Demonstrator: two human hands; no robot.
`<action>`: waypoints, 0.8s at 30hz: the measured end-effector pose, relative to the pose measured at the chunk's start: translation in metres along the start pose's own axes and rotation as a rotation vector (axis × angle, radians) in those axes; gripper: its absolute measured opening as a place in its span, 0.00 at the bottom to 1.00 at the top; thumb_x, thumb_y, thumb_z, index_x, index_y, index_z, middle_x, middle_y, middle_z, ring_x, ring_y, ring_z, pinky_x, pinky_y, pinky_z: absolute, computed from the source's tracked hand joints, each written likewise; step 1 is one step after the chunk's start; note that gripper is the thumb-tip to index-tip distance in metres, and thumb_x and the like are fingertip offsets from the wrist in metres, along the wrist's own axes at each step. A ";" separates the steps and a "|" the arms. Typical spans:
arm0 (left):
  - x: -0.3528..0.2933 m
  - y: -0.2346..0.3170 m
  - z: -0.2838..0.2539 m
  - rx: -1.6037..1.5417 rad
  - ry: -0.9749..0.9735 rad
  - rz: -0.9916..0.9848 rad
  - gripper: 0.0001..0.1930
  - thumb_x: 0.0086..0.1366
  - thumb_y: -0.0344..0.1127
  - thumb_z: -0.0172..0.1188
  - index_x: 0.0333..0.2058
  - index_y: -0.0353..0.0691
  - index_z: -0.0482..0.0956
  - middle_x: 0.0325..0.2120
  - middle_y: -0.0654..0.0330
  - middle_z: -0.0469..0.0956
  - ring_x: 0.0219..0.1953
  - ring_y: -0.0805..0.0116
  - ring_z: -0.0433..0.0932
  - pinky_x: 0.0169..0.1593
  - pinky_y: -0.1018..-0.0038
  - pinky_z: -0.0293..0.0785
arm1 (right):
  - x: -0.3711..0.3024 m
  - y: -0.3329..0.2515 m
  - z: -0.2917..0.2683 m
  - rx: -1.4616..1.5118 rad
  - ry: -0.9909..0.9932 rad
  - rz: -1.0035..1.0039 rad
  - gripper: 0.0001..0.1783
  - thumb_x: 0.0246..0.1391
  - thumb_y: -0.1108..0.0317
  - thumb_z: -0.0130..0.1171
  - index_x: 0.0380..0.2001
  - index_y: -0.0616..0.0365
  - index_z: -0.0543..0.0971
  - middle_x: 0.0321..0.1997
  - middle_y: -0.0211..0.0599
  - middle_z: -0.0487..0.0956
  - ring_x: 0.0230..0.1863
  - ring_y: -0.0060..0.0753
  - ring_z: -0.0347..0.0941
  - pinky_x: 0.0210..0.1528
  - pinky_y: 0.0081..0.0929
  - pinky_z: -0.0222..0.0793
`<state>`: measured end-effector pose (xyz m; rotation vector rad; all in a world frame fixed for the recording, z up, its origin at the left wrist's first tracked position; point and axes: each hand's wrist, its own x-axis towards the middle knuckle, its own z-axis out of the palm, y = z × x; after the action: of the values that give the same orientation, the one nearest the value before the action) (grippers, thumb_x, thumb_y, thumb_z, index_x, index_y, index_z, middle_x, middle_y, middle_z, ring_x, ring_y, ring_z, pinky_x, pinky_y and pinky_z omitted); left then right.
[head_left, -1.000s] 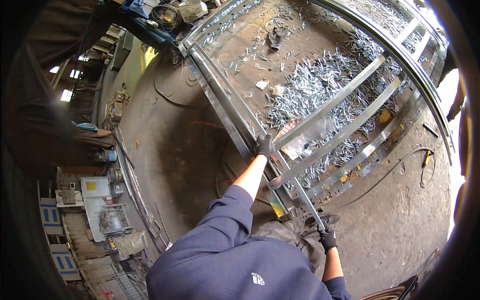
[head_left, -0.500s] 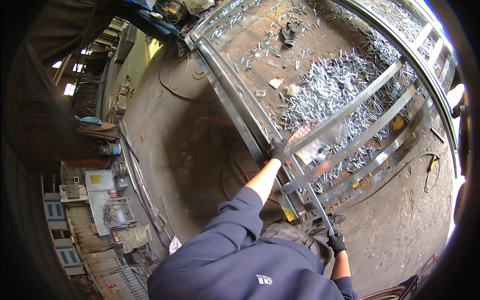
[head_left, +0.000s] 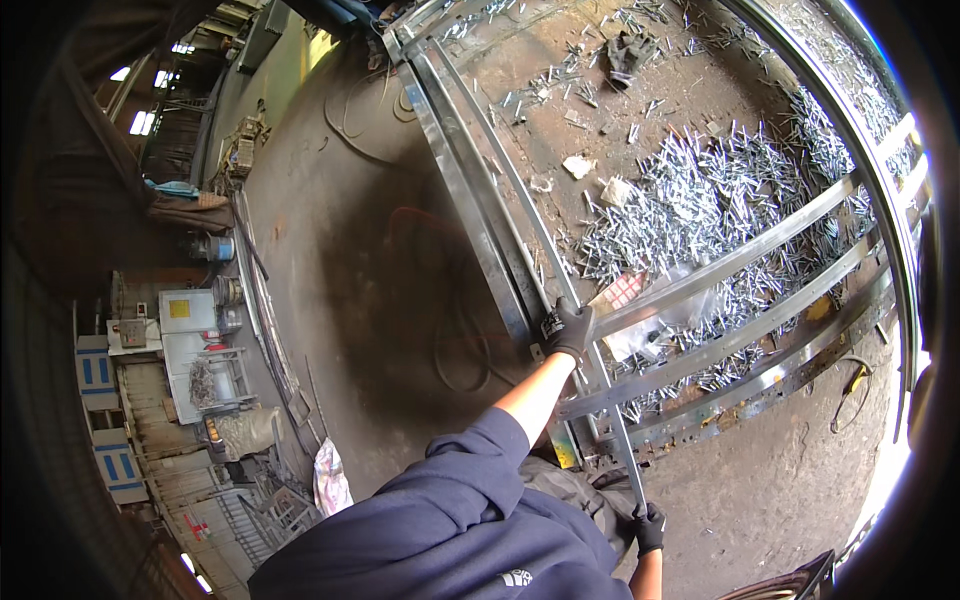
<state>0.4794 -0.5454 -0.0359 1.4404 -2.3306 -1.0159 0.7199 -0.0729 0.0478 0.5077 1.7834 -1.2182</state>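
A long, thin metal bar (head_left: 512, 170) lies along the left side of a large metal frame (head_left: 470, 205), slightly apart from the frame's side rail. Wearing a dark glove, my left hand (head_left: 567, 328) is closed around the bar near the end of a crosswise slat (head_left: 730, 265). My right hand (head_left: 648, 527), also gloved, grips the bar's near end, which sticks out past the frame beside my legs. A second slat (head_left: 720, 355) passes between my two hands. The fingers' undersides are hidden.
Heaps of short metal pieces (head_left: 690, 200) cover the floor inside the frame, with a dark glove (head_left: 630, 55) beyond them. Looped cable (head_left: 465, 375) lies left of the frame. A yellow-handled tool (head_left: 855, 380) rests at the right. Shelving and boxes (head_left: 190, 310) stand far left.
The whole view has shifted slightly. Both hands keep their hold on the bar, and the right hand with the bar's near end appears lower and a little further left.
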 end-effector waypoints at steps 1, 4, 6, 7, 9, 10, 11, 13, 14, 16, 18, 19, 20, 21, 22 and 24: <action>0.000 -0.001 -0.001 0.023 0.008 0.011 0.19 0.57 0.49 0.62 0.38 0.40 0.73 0.23 0.49 0.76 0.26 0.51 0.78 0.33 0.59 0.74 | 0.000 -0.003 -0.001 -0.050 0.024 0.056 0.22 0.60 0.50 0.64 0.22 0.55 0.76 0.20 0.19 0.69 0.23 0.15 0.61 0.25 0.24 0.57; 0.003 0.007 -0.009 0.092 -0.126 -0.044 0.22 0.58 0.46 0.63 0.41 0.38 0.67 0.30 0.49 0.71 0.32 0.52 0.75 0.39 0.60 0.72 | 0.002 -0.011 0.000 -0.037 -0.001 0.030 0.21 0.61 0.52 0.63 0.22 0.56 0.76 0.19 0.18 0.69 0.22 0.14 0.59 0.25 0.23 0.56; 0.003 0.017 -0.018 -0.092 -0.321 -0.305 0.35 0.60 0.50 0.63 0.58 0.37 0.59 0.48 0.45 0.70 0.47 0.50 0.74 0.52 0.60 0.71 | 0.003 -0.014 0.002 -0.066 0.013 -0.014 0.22 0.61 0.51 0.63 0.21 0.56 0.75 0.18 0.20 0.69 0.20 0.15 0.62 0.22 0.23 0.59; 0.004 0.022 -0.022 -0.128 -0.349 -0.315 0.42 0.62 0.53 0.63 0.67 0.37 0.55 0.57 0.44 0.70 0.55 0.48 0.73 0.58 0.61 0.71 | 0.004 -0.015 0.004 -0.087 0.023 -0.004 0.22 0.61 0.51 0.63 0.22 0.56 0.75 0.18 0.20 0.69 0.20 0.15 0.64 0.22 0.23 0.61; 0.006 0.027 -0.027 -0.080 -0.346 -0.336 0.38 0.66 0.53 0.60 0.65 0.37 0.58 0.53 0.45 0.71 0.52 0.51 0.73 0.55 0.63 0.71 | 0.003 -0.016 0.007 -0.073 0.045 -0.008 0.23 0.61 0.48 0.62 0.22 0.55 0.75 0.18 0.23 0.70 0.18 0.18 0.68 0.21 0.23 0.67; 0.005 0.028 -0.027 -0.081 -0.346 -0.291 0.35 0.68 0.54 0.59 0.64 0.37 0.60 0.51 0.46 0.72 0.50 0.52 0.74 0.54 0.63 0.71 | 0.003 -0.016 0.009 -0.049 0.050 -0.018 0.24 0.61 0.48 0.62 0.22 0.56 0.75 0.17 0.23 0.70 0.18 0.18 0.68 0.21 0.23 0.67; 0.006 0.027 -0.028 -0.059 -0.369 -0.231 0.34 0.68 0.53 0.59 0.63 0.36 0.61 0.50 0.47 0.72 0.49 0.54 0.74 0.53 0.64 0.71 | 0.002 -0.017 0.010 -0.029 0.053 -0.027 0.24 0.61 0.47 0.62 0.22 0.56 0.75 0.17 0.23 0.70 0.18 0.18 0.67 0.21 0.23 0.68; 0.005 0.025 -0.024 -0.089 -0.197 -0.121 0.22 0.69 0.51 0.57 0.46 0.36 0.68 0.34 0.47 0.75 0.36 0.50 0.77 0.41 0.59 0.72 | 0.001 -0.017 0.011 0.008 0.069 -0.047 0.25 0.60 0.46 0.63 0.21 0.56 0.74 0.18 0.23 0.70 0.18 0.17 0.67 0.22 0.24 0.69; 0.002 0.025 -0.021 -0.119 -0.049 0.016 0.19 0.70 0.50 0.57 0.38 0.36 0.72 0.26 0.47 0.77 0.29 0.49 0.78 0.35 0.57 0.72 | 0.001 -0.017 0.012 0.026 0.056 -0.049 0.25 0.60 0.47 0.63 0.21 0.55 0.74 0.18 0.23 0.70 0.18 0.17 0.67 0.22 0.24 0.70; 0.000 0.023 -0.018 -0.126 -0.035 0.046 0.20 0.70 0.50 0.57 0.38 0.36 0.72 0.26 0.47 0.77 0.28 0.49 0.78 0.34 0.57 0.72 | 0.001 -0.016 0.013 0.003 0.085 0.002 0.25 0.61 0.47 0.62 0.21 0.55 0.74 0.18 0.23 0.70 0.19 0.17 0.67 0.22 0.24 0.70; -0.002 0.024 -0.019 -0.142 -0.091 -0.087 0.20 0.71 0.50 0.57 0.38 0.35 0.72 0.26 0.47 0.77 0.28 0.49 0.77 0.34 0.57 0.72 | 0.001 -0.015 0.014 0.099 0.073 -0.032 0.24 0.60 0.46 0.64 0.22 0.54 0.74 0.19 0.23 0.70 0.19 0.17 0.67 0.22 0.23 0.70; -0.001 0.024 -0.020 -0.137 -0.116 -0.112 0.20 0.71 0.50 0.56 0.38 0.35 0.72 0.27 0.47 0.77 0.28 0.49 0.77 0.35 0.57 0.72 | 0.002 -0.015 0.015 0.122 0.069 -0.041 0.24 0.59 0.46 0.64 0.22 0.54 0.74 0.19 0.23 0.70 0.19 0.17 0.67 0.22 0.23 0.70; -0.001 0.024 -0.021 -0.080 -0.130 -0.096 0.20 0.71 0.51 0.56 0.39 0.35 0.73 0.27 0.47 0.77 0.28 0.49 0.77 0.35 0.57 0.72 | 0.002 -0.013 0.015 0.144 0.062 -0.049 0.24 0.59 0.46 0.65 0.22 0.54 0.74 0.19 0.23 0.70 0.18 0.17 0.67 0.21 0.23 0.69; 0.002 0.023 -0.023 -0.006 -0.123 -0.021 0.20 0.71 0.51 0.56 0.39 0.35 0.73 0.27 0.46 0.77 0.29 0.49 0.77 0.35 0.57 0.72 | 0.003 -0.012 0.016 0.155 0.078 -0.031 0.24 0.58 0.46 0.66 0.23 0.55 0.75 0.20 0.23 0.70 0.18 0.18 0.67 0.21 0.23 0.69; 0.004 0.021 -0.025 0.078 -0.115 0.037 0.20 0.71 0.51 0.56 0.39 0.35 0.73 0.27 0.46 0.77 0.29 0.49 0.77 0.35 0.57 0.72 | 0.004 -0.010 0.016 0.176 0.067 -0.049 0.24 0.58 0.46 0.66 0.23 0.55 0.75 0.20 0.23 0.70 0.18 0.18 0.67 0.21 0.22 0.69; 0.010 0.015 -0.022 0.035 -0.107 0.077 0.21 0.71 0.52 0.56 0.40 0.35 0.74 0.28 0.46 0.77 0.30 0.49 0.77 0.36 0.58 0.72 | 0.004 -0.007 0.016 0.153 0.092 0.001 0.24 0.58 0.46 0.66 0.23 0.56 0.75 0.20 0.23 0.71 0.19 0.18 0.67 0.22 0.22 0.69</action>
<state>0.4752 -0.5596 -0.0114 1.3282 -2.4701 -1.0608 0.7200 -0.0907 0.0457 0.6623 1.7744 -1.3564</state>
